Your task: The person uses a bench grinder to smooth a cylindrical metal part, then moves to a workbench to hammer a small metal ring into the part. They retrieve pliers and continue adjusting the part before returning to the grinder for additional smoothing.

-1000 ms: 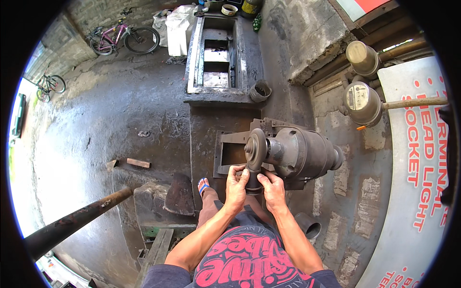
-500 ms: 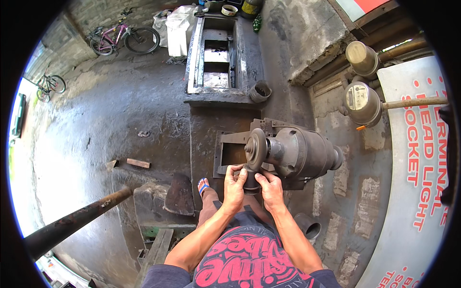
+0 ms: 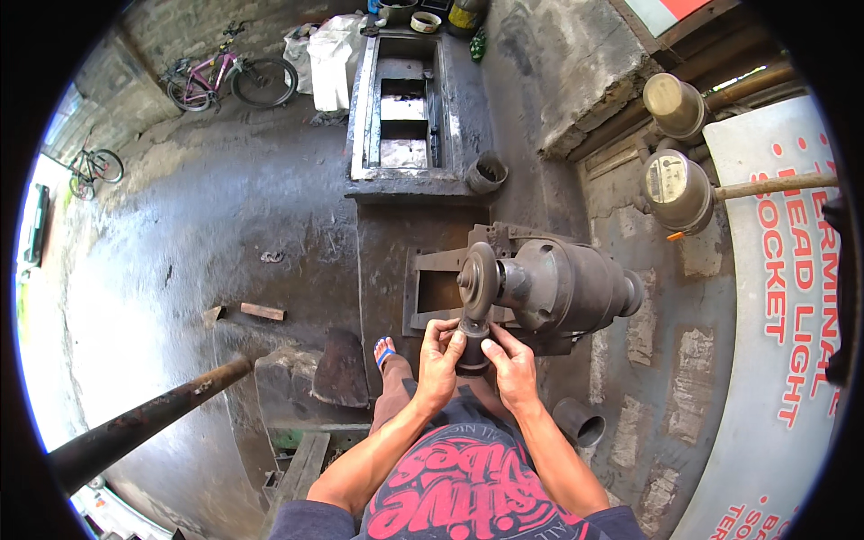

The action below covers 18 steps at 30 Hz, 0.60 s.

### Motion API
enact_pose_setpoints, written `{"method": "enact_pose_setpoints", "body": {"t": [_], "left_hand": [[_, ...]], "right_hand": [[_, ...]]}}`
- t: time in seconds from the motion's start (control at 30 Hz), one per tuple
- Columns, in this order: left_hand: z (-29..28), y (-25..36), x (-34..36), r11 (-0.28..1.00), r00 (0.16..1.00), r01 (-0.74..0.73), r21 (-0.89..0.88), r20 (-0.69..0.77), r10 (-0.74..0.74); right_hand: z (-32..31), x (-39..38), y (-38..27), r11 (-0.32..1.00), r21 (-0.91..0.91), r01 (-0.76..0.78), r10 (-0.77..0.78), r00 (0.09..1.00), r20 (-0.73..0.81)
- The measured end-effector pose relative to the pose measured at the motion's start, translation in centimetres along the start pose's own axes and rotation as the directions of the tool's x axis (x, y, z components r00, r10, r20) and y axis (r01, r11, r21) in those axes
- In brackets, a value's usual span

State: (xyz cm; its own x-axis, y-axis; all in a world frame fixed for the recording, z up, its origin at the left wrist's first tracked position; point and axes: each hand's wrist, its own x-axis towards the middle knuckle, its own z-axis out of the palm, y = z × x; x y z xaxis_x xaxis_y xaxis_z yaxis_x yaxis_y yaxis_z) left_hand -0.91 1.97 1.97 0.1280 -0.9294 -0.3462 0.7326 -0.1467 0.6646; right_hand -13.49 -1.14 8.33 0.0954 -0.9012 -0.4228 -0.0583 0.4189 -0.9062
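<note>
My left hand [image 3: 439, 364] and my right hand [image 3: 511, 364] grip either side of a dark cylindrical metal part [image 3: 472, 351], thumbs toward its upper end and fingers wrapped round it. The part's top sits just below the rim of an upright wheel [image 3: 479, 274]; I cannot tell whether they touch. The wheel is on the shaft of a rounded, grimy bench grinder or motor [image 3: 567, 283], mounted on a metal frame [image 3: 427, 317] with an opening at its left.
A long pipe [image 3: 148, 423] angles in from lower left. An open duct [image 3: 580, 421] lies by my right forearm. Ahead stand a concrete basin [image 3: 360, 184] and a bucket [image 3: 488, 169]. Meters [image 3: 675, 191] and a signboard [image 3: 747, 423] line the right; a bicycle [image 3: 211, 85] leans far back.
Both my hands and the cylindrical part have moved slightly down, toward my body, uncovering more of the part's upper end below the wheel. My grip on it continues.
</note>
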Motion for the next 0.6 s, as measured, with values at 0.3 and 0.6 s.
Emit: {"method": "enact_pose_setpoints", "body": {"t": [0.3, 0.6], "left_hand": [[-0.5, -0.1, 1.2, 0.999, 0.999, 0.044, -0.012, -0.002, -0.044], [-0.1, -0.4, 1.5, 0.999, 0.999, 0.032, -0.006, -0.001, -0.032]], "right_hand": [[0.5, 1.1, 0.4, 1.0, -0.028, -0.001, 0.0, 0.999, -0.04], [0.4, 1.4, 0.2, 1.0, 0.006, 0.004, -0.003, 1.0, -0.027]]}}
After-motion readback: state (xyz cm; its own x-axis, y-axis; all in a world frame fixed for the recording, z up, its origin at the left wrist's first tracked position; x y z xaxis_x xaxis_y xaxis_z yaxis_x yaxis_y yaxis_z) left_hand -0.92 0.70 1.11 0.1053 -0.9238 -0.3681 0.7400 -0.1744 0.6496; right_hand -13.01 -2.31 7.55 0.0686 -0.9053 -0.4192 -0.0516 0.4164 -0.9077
